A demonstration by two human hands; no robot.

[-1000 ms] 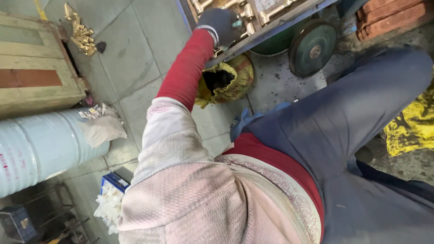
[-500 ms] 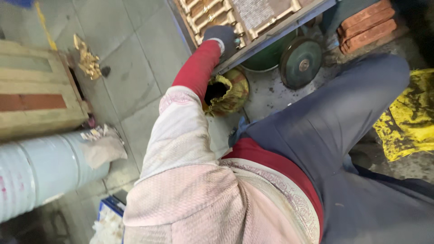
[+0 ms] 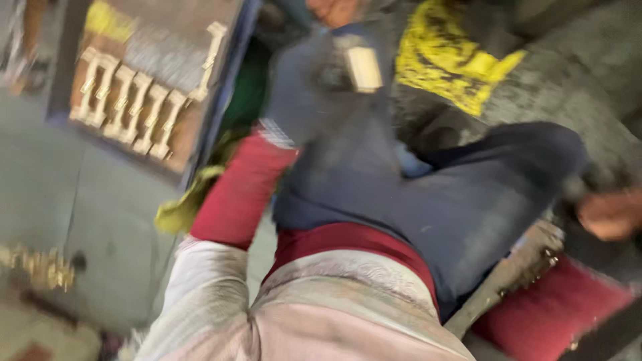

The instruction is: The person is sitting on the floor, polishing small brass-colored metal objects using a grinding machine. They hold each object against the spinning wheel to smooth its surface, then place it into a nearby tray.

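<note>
Since half a second ago the left hand (image 3: 321, 73), gloved, has left the tray (image 3: 221, 107) carrying a pale block (image 3: 364, 67); probably stiff, light, best pinched by its sides; right hand (image 3: 612, 214) blurred, grip unclear; brass pieces (image 3: 127, 110) remain.

No package, label, sign or screen can be made out in this blurred view, neither near the left hand (image 3: 314, 73) nor elsewhere around it.
</note>
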